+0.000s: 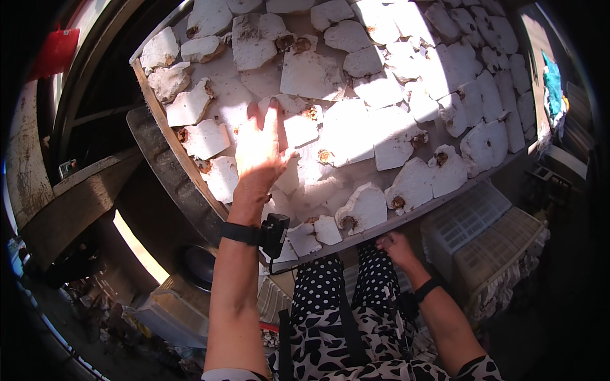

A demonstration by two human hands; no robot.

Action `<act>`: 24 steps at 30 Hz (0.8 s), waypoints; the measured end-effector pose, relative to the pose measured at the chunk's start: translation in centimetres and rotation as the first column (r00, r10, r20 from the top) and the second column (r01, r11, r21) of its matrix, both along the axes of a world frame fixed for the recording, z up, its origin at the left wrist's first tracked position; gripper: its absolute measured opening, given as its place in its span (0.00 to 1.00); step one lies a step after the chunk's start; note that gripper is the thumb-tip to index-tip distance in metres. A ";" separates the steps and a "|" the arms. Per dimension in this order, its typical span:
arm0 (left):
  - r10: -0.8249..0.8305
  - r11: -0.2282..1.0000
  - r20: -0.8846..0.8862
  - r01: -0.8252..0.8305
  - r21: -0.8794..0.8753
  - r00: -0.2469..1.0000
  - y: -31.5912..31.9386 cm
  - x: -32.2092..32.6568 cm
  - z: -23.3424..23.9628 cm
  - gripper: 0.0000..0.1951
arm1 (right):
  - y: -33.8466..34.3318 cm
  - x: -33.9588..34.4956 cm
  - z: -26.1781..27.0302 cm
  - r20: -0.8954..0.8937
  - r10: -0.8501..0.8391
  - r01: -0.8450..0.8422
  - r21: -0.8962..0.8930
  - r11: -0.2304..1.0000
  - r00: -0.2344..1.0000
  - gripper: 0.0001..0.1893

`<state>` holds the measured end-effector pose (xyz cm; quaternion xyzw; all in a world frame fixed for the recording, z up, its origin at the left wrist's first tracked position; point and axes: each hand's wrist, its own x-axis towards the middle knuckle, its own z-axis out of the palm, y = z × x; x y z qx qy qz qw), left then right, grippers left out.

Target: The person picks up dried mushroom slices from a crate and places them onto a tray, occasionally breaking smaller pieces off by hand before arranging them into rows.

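Note:
White slabs with rough, brown-crusted spots cover a wide tray with a wooden rim. My left hand reaches over the left part of this tray, its fingers apart and pointing to the far side. Just right of the fingers is a sunlit slab with an orange-brown hollow; whether they touch it I cannot tell. My right hand is low at the tray's near edge, beside my dotted trouser leg. Its fingers are curled and partly hidden, so any hold is unclear.
Translucent plastic crates stand below the tray at the right. A pale plastic bin and a dark round basin are low at the left. Beyond the left rim stands a worn beam. Strong sunlight crosses the slabs.

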<state>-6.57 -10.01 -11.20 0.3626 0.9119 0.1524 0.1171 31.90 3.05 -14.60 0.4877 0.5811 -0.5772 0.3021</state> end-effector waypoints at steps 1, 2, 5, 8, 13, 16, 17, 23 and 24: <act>0.019 0.999 0.018 -0.020 0.046 1.000 -0.4 0.3 -0.2 0.47 | 0.0 -0.1 0.1 0.021 -0.016 0.016 -0.010 1.000 1.000 0.12; 0.038 0.995 0.037 -0.041 0.091 0.999 -0.7 0.5 -0.3 0.47 | -0.1 0.1 -0.1 0.020 -0.018 0.018 -0.013 1.000 1.000 0.12; 0.064 0.992 0.002 -0.064 0.113 0.998 -0.6 1.0 -0.8 0.47 | -0.2 1.0 -0.7 -0.036 -0.054 0.054 -0.002 0.999 0.998 0.12; 0.088 0.993 -0.053 -0.083 0.080 0.995 0.1 1.5 -1.2 0.46 | -0.4 1.2 -0.7 -0.013 -0.031 0.031 0.008 0.999 0.999 0.13; 0.108 0.991 0.040 -0.111 0.082 0.993 0.3 2.7 -1.5 0.39 | -0.8 0.8 -0.5 -0.060 -0.030 0.031 0.027 0.999 0.998 0.12; 0.153 0.980 0.335 -0.099 -0.173 0.930 -0.7 3.3 -4.0 0.23 | -0.8 0.9 -1.0 -0.027 0.010 -0.008 0.048 0.999 1.000 0.12; 0.168 0.973 0.380 -0.091 -0.213 0.909 -1.0 3.5 -4.7 0.22 | -0.9 0.8 -1.1 -0.027 0.012 -0.011 0.046 0.999 1.000 0.12; 0.111 0.994 0.241 -0.108 -0.025 0.964 -2.2 4.6 -6.9 0.20 | -0.8 -0.2 -0.6 -0.013 0.026 -0.025 0.053 0.998 1.000 0.13; 0.113 0.994 0.240 -0.110 -0.025 0.964 -2.4 4.6 -7.3 0.20 | -0.7 -0.3 -0.6 0.005 0.041 -0.041 0.024 0.999 0.999 0.12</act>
